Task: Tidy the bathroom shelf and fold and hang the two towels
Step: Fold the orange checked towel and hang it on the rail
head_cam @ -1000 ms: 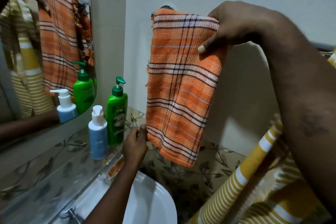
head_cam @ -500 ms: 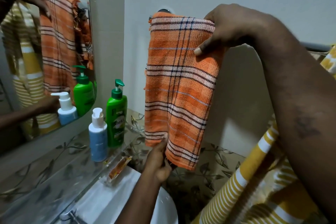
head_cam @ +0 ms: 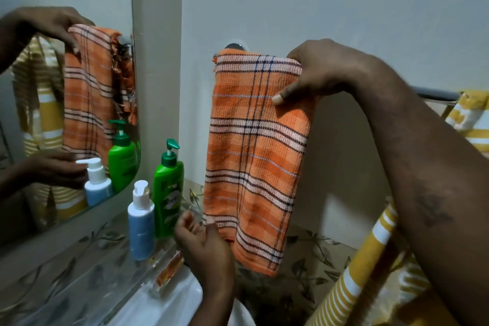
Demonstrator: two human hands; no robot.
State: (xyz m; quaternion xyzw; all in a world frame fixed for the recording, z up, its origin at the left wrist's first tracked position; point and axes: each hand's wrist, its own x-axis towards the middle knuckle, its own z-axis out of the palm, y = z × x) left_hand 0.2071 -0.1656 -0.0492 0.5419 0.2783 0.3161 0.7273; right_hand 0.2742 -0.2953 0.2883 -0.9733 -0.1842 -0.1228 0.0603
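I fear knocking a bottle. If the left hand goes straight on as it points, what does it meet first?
Probably the lower edge of the towel, right beside the left hand. The green bottle stands left of that line; depth is unclear.

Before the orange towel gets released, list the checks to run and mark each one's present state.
1. Orange towel draped over the rail: ok, its top fold sits at rail height beside the wall mount.
2. Right hand holding the top right corner: ok, thumb pressed on the front.
3. Left hand gripping the lower left edge: cannot tell; the thumb touches it, the fingers look loose.
4. Towel hanging square: not ok, the bottom edge slants.
5. Green bottle and blue bottle upright on the shelf: ok.
6. Yellow striped towel hung: cannot tell, only part of it shows.
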